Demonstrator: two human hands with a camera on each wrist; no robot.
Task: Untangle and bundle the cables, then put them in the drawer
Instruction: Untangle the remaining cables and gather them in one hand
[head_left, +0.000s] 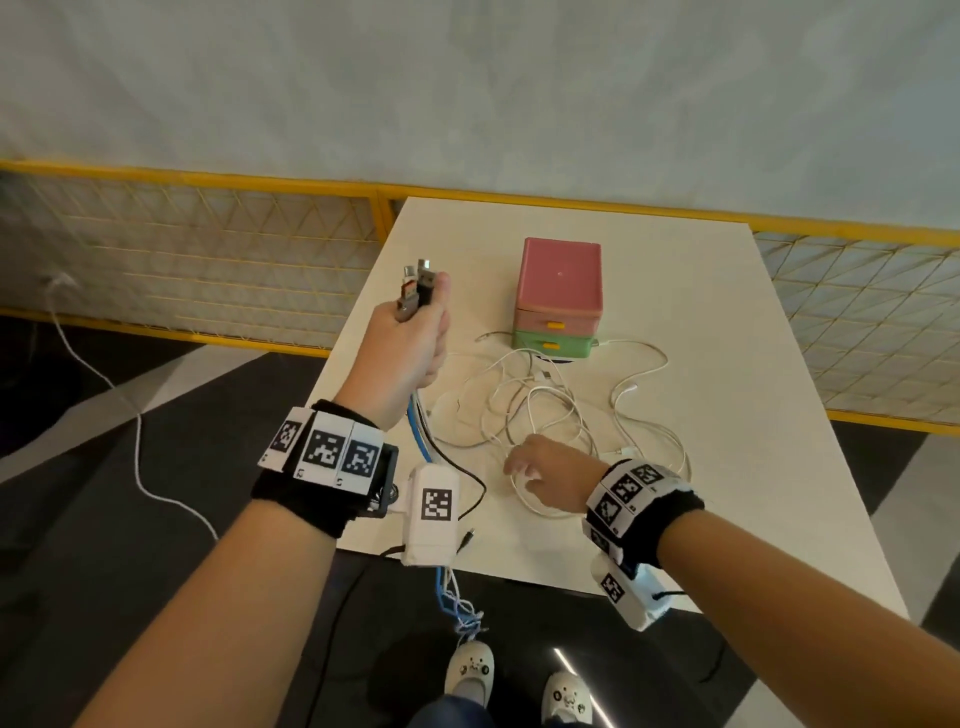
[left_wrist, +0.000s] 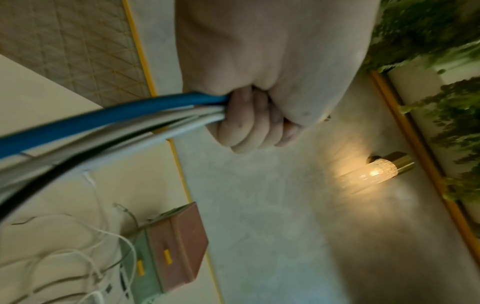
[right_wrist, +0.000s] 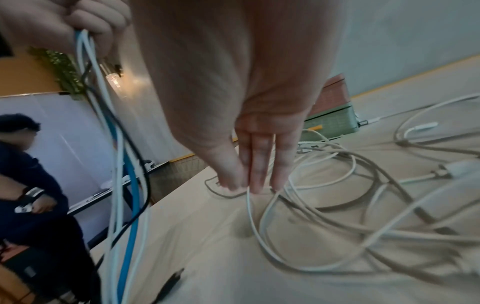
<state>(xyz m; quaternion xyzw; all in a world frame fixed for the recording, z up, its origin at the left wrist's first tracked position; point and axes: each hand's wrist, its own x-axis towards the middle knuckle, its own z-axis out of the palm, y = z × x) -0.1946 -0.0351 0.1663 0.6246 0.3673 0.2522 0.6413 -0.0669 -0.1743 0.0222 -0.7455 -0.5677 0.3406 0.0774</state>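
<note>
My left hand (head_left: 415, 327) is raised over the table's left edge and grips a bunch of cable plugs (head_left: 418, 283) that stick up from the fist. Blue, white and black held cables (head_left: 423, 436) hang from it past the front edge; the left wrist view shows them (left_wrist: 103, 121) leaving the curled fingers (left_wrist: 249, 125). My right hand (head_left: 540, 467) reaches down with straight fingers (right_wrist: 255, 181) touching a white cable in the tangle (head_left: 545, 400) (right_wrist: 337, 205) on the table (head_left: 727, 364). Behind the tangle stands the drawer box (head_left: 558, 296) (left_wrist: 176, 253), pink above green, drawers shut.
A yellow mesh fence (head_left: 182, 249) runs behind and beside the table. A white cord (head_left: 135, 441) trails on the floor at left. A black plug (head_left: 467, 538) lies near the table's front edge. A person (right_wrist: 26, 174) sits at left in the right wrist view.
</note>
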